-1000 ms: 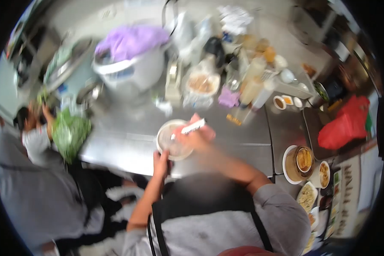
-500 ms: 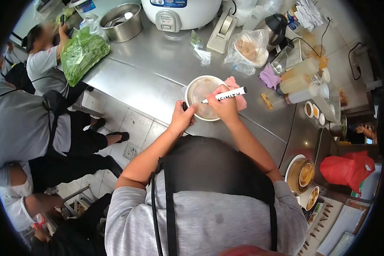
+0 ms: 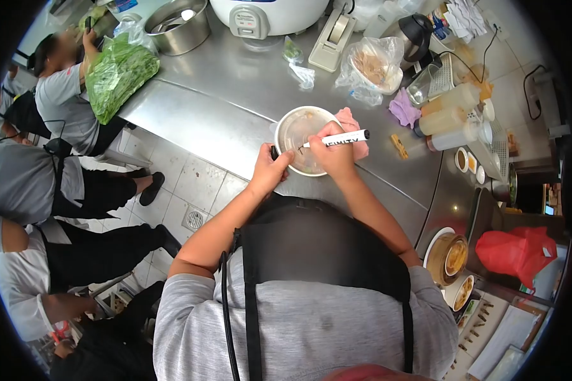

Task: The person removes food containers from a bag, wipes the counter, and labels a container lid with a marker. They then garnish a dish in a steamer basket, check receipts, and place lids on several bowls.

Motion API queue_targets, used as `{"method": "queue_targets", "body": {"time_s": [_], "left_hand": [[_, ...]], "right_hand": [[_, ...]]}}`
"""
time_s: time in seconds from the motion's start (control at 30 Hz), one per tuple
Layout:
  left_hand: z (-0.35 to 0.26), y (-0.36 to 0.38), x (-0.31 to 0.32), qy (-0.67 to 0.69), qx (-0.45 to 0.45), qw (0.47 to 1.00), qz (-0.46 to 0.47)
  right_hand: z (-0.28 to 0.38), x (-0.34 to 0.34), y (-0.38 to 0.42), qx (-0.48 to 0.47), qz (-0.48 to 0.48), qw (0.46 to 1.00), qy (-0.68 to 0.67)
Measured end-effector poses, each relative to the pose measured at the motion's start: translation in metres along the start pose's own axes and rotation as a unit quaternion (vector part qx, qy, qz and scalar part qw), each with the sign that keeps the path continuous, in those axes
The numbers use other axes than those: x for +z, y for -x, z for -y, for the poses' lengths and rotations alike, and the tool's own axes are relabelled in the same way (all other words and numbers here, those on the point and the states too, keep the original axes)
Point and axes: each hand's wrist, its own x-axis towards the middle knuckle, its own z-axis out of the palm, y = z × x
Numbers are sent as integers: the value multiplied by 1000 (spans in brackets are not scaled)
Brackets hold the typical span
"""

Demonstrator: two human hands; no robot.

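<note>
A round white bowl with a clear plastic lid (image 3: 299, 126) sits on the steel counter in front of me. My right hand (image 3: 332, 159) grips a white marker (image 3: 346, 138) with black lettering, its tip down at the lid. On the bowl's left edge, my left hand (image 3: 271, 167) is closed, its thumb reaching over the rim. A black marker cap (image 3: 274, 152) pokes out of that hand. Tucked against the bowl's right side lies a pink cloth (image 3: 360, 149), partly behind my right hand.
A rice cooker (image 3: 270, 16), a steel pot (image 3: 178, 32) and a tape dispenser (image 3: 332, 43) line the back. Sauce bottles (image 3: 451, 120) and a purple cloth (image 3: 403, 109) are at right. Bagged greens (image 3: 117, 79) overhang the counter's left end. Several people stand at left.
The marker tip has shifted slightly over the lid, and a small dark mark shows by it. The people at left have changed their stance. My view has tilted a little.
</note>
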Motion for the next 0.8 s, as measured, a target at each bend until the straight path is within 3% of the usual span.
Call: {"method": "queue_targets", "body": {"time_s": [0.1,0.2,0.4,0.5,0.6,0.8], "left_hand": [[1,-1,0,-3,5,1000,-1],[2,-2,-1,-12,8,1000,3],[1,-2,-1,-19,13,1000,8],[2,-3,-2,-21,19,1000,8],[0,-2,0,-2,23,1000,-1],[-2,-1,0,-9,15,1000,2]], "right_hand": [[1,-4,1,-64,48,996,43],[-1,-4,-3,-63,-1,998,0],[12,-8,-6,-64,-10,998,14],[10,-14,-15,-148,-21,986,76],[-2,-19,-20,-171,-9,982,84],[14,-14,-14,-76,13,996,37]]}}
